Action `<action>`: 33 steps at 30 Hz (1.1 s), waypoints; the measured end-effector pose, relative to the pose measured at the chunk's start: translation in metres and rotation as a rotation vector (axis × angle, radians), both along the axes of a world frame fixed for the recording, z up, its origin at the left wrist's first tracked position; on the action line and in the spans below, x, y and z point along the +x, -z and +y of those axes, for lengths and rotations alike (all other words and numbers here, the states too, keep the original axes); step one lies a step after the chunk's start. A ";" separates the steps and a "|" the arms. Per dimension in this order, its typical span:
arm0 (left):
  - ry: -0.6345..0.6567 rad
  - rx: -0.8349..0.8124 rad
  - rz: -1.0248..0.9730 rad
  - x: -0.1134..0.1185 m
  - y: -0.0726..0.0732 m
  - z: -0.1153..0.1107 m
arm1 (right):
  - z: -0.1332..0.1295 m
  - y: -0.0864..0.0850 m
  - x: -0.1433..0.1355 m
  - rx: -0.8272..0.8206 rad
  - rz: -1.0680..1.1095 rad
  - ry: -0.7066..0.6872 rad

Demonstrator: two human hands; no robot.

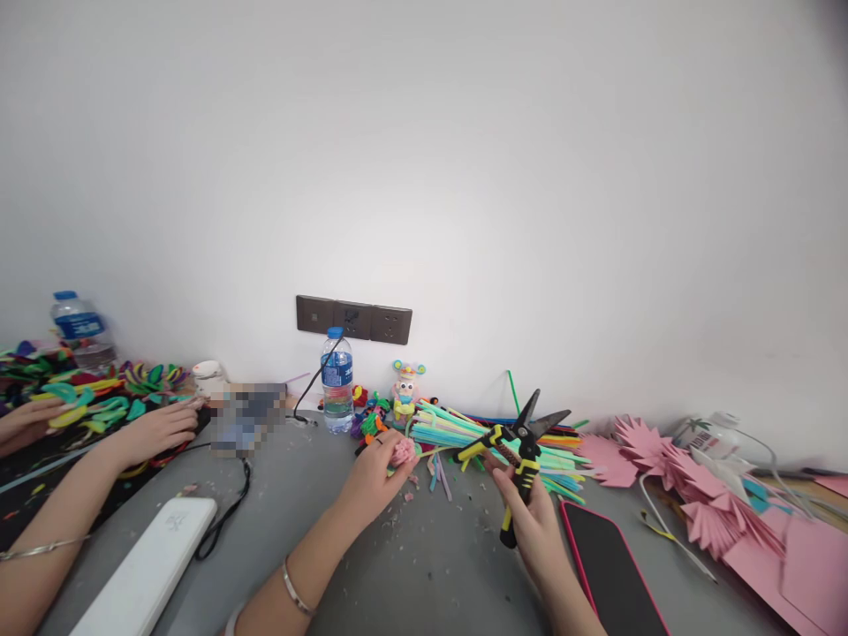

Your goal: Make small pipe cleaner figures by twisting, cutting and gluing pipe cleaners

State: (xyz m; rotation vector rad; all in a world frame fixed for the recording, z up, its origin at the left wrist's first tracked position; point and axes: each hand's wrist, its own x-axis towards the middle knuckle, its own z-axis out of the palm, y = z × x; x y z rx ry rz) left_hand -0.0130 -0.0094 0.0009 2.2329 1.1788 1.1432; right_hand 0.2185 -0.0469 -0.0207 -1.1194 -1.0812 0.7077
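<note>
My left hand (377, 470), with a bangle on the wrist, pinches a small pink fuzzy ball-like piece (404, 452) just above the grey table (404, 574). In my right hand (523, 508) is a pair of snips (523, 442) with black blades and yellow-and-black handles. Its blades are spread apart and point up, away from the pink piece. Behind both hands lies a bundle of pastel pipe cleaners (450, 429). A small figurine (404, 393) with round turquoise ears stands behind my left hand.
At left, another person's hands (155, 433) work by colourful pipe-cleaner shapes (99, 411). A water bottle (337, 384) stands against the wall near a socket panel (353, 319). A white power bank (149, 570), a phone (613, 565) and pink folded paper (702, 486) lie about.
</note>
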 end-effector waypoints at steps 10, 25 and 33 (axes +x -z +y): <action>-0.001 -0.035 0.044 0.001 0.007 0.002 | 0.002 0.004 0.006 -0.085 -0.275 -0.073; 0.002 -0.034 0.077 0.001 0.010 0.002 | -0.007 0.014 -0.023 -0.160 -0.298 -0.350; 0.004 -0.051 0.077 0.001 0.009 0.001 | -0.006 0.012 -0.024 -0.113 -0.422 -0.303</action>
